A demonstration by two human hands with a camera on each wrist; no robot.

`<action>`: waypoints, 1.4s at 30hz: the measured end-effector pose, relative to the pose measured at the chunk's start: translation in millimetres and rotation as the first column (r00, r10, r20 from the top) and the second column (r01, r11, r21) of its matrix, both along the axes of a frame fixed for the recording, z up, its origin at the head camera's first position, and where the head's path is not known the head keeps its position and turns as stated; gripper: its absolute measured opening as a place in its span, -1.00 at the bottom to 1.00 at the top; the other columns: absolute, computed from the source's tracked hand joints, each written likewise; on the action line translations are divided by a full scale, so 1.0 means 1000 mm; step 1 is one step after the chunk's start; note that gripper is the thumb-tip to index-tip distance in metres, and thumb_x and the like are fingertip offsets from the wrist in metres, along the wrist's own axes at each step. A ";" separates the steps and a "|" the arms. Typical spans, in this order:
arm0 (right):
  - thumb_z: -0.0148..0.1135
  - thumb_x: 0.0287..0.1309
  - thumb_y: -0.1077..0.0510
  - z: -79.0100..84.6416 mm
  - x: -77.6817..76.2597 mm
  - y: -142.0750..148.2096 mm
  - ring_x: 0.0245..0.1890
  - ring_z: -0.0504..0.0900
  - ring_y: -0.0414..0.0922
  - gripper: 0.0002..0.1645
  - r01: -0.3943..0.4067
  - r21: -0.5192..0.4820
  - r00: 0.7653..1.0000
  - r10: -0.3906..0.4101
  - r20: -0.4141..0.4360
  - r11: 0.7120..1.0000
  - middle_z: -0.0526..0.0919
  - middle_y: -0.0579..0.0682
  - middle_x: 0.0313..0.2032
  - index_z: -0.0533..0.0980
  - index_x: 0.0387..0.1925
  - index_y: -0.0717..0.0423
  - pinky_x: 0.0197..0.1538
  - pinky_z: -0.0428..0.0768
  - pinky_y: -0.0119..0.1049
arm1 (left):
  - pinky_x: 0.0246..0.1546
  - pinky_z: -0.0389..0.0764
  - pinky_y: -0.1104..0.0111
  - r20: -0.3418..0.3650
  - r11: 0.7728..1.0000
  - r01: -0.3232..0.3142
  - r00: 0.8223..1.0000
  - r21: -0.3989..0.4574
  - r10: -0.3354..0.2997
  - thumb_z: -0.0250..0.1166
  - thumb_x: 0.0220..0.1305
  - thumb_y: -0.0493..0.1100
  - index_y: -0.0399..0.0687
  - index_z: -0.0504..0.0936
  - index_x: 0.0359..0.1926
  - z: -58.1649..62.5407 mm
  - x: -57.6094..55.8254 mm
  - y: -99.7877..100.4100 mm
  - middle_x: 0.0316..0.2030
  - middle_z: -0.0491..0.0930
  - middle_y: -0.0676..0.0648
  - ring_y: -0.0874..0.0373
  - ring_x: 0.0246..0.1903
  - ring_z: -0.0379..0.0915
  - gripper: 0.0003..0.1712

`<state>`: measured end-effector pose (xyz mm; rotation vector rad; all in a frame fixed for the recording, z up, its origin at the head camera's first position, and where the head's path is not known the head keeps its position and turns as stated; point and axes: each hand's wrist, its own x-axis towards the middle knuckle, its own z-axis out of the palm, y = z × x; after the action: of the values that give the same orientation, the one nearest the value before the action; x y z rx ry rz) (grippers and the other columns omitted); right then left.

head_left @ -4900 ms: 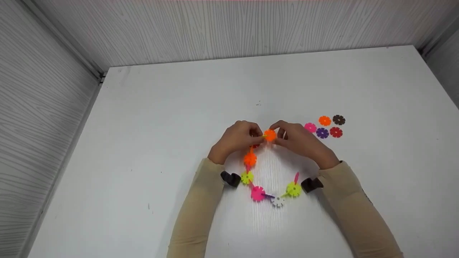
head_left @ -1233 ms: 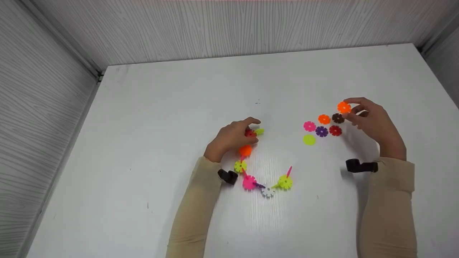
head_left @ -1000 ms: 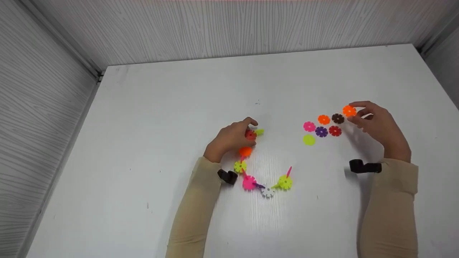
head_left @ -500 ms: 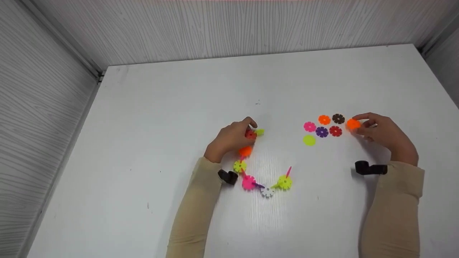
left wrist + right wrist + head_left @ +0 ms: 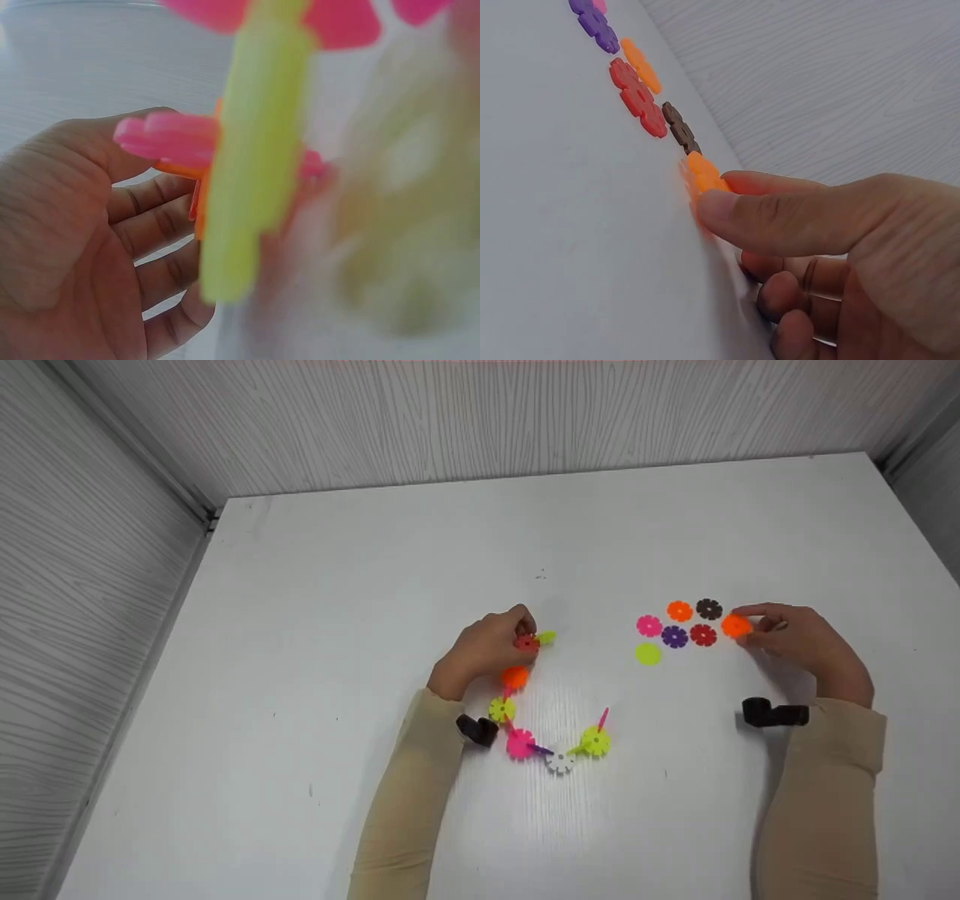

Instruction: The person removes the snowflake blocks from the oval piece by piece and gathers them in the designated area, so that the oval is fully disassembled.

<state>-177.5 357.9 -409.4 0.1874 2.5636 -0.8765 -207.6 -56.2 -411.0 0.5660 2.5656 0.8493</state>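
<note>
In the head view my left hand (image 5: 484,652) pinches the red notched disc (image 5: 527,643) at the upper end of a curved chain of interlocking discs. A lime disc (image 5: 547,637) stands edge-on in it. The chain runs down through an orange disc (image 5: 514,677), a pink disc (image 5: 520,743) and a white disc (image 5: 560,762), ending at a yellow disc (image 5: 596,741) with an upright pink disc (image 5: 604,718). My right hand (image 5: 806,641) pinches a loose orange disc (image 5: 705,174) between thumb and forefinger, low over the table beside the loose discs. Left fingertips are partly hidden in the left wrist view.
Loose discs lie left of my right hand: brown (image 5: 709,609), red (image 5: 703,635), purple (image 5: 674,637), pink (image 5: 649,625), orange (image 5: 679,610) and yellow (image 5: 648,654). Wood-grain panels (image 5: 480,420) border the white table (image 5: 360,585) at the back and sides.
The right hand has carried the orange disc from the chain to the right, then lowered it beside the loose discs. A yellow disc has joined that group. The left hand's fingers have closed on the red disc.
</note>
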 end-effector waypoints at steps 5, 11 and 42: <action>0.14 0.28 -0.09 0.000 -0.001 0.000 0.04 0.30 0.16 -0.32 -0.012 0.018 1.000 0.012 0.006 1.000 0.30 0.30 0.15 0.29 0.37 0.01 -0.17 0.41 -0.37 | -0.20 0.47 0.30 0.004 1.000 -0.001 1.000 0.014 0.001 0.22 0.21 -0.09 -0.06 0.47 0.01 -0.001 0.000 -0.001 -0.15 0.59 -0.06 0.10 -0.27 0.44 -0.65; 0.13 0.29 -0.09 0.001 0.000 -0.001 0.05 0.27 0.18 -0.32 -0.023 0.012 1.000 0.023 0.014 1.000 0.28 0.31 0.14 0.27 0.38 -0.01 -0.16 0.42 -0.31 | -0.19 0.48 0.29 0.026 1.000 -0.008 1.000 0.008 0.008 0.22 0.21 -0.08 -0.05 0.47 0.02 -0.002 -0.001 0.000 -0.15 0.58 -0.06 0.09 -0.25 0.44 -0.64; 0.09 0.35 0.08 0.010 -0.017 -0.089 -0.39 0.48 -0.03 -0.56 -0.047 -0.012 0.956 0.042 -0.290 0.999 0.55 0.18 -0.10 0.43 0.23 0.05 -0.38 0.47 -0.33 | -0.40 0.40 0.36 -0.020 0.999 -0.024 1.000 -0.036 0.023 0.25 0.23 0.02 0.05 0.49 0.03 -0.002 0.000 0.005 -0.34 0.60 -0.06 0.12 -0.42 0.40 -0.62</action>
<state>-194.5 268.7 -399.0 -0.0070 2.8145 -0.9734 -207.5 -51.1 -412.6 0.5371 2.6043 0.8078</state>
